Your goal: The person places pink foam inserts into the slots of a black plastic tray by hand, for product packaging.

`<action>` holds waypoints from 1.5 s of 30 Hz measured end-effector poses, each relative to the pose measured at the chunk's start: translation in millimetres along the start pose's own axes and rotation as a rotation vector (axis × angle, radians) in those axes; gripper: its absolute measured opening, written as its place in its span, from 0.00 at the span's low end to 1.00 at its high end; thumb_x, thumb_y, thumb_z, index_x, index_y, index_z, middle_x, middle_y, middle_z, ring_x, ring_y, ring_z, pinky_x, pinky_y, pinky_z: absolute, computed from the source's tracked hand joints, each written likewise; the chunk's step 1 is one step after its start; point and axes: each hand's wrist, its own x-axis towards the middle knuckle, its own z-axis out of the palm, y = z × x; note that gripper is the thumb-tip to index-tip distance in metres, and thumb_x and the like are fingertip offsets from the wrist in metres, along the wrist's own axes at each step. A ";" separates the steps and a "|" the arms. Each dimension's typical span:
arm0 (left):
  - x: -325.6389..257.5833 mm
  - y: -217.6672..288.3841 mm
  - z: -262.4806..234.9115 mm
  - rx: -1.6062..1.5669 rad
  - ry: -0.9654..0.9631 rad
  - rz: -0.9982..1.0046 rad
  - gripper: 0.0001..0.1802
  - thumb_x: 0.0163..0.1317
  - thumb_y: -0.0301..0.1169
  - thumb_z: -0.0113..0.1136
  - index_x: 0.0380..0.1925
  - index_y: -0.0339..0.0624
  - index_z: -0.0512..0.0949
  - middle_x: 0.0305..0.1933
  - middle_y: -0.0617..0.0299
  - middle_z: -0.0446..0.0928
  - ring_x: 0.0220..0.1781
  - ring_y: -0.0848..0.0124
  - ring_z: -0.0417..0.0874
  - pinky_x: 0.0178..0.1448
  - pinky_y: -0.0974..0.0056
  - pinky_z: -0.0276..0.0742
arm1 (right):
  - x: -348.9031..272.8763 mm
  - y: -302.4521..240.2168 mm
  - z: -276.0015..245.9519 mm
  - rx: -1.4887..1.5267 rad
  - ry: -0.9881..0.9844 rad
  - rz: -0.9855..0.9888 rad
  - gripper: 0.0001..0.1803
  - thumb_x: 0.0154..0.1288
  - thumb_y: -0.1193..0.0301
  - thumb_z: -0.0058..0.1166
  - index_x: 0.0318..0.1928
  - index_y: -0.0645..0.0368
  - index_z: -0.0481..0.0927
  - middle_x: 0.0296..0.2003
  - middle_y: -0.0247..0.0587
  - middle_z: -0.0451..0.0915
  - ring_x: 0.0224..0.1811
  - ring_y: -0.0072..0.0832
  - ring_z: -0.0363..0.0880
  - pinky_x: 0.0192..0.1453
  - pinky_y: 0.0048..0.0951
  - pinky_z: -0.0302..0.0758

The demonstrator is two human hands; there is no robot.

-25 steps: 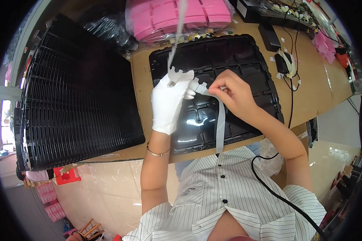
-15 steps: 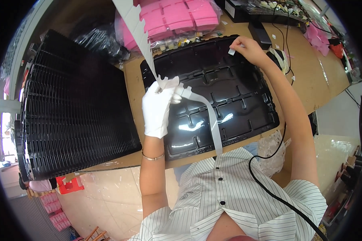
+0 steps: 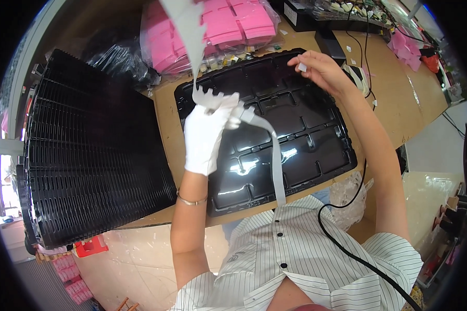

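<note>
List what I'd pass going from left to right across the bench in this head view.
Stack of black slotted trays → gloved left hand holding a white strip → bare right hand pinching a small white piece → pink items at the far right.

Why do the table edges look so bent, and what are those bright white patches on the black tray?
Head view: the fisheye lens bows the wooden table edges and leaves black corners. The white patches are glare from overhead light on the glossy black tray. The gloved left hand looks washed out, and the paper strip near the lens is soft.
</note>
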 end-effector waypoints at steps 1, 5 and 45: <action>7.3 5.0 6.6 0.031 -0.055 -0.005 0.10 0.60 0.29 0.66 0.37 0.33 0.81 0.34 0.57 0.83 0.26 0.78 0.80 0.31 0.75 0.75 | -7.8 6.0 2.0 0.214 -0.071 -0.046 0.06 0.70 0.74 0.50 0.43 0.63 0.76 0.41 0.42 0.80 0.36 0.18 0.77 0.40 0.18 0.75; 31.8 10.7 30.8 0.018 -0.189 -0.027 0.13 0.60 0.31 0.66 0.41 0.33 0.82 0.36 0.57 0.83 0.29 0.77 0.82 0.35 0.75 0.78 | -36.6 17.5 29.6 0.600 -0.188 0.211 0.15 0.72 0.66 0.47 0.49 0.65 0.75 0.41 0.44 0.80 0.32 0.19 0.74 0.34 0.17 0.71; 164.7 -15.3 134.2 0.555 -0.678 0.182 0.17 0.55 0.40 0.67 0.36 0.36 0.84 0.34 0.63 0.82 0.37 0.76 0.78 0.45 0.71 0.72 | -19.3 6.5 -27.6 -1.235 -0.085 -0.450 0.15 0.69 0.63 0.51 0.48 0.58 0.84 0.34 0.42 0.65 0.39 0.36 0.70 0.45 0.33 0.71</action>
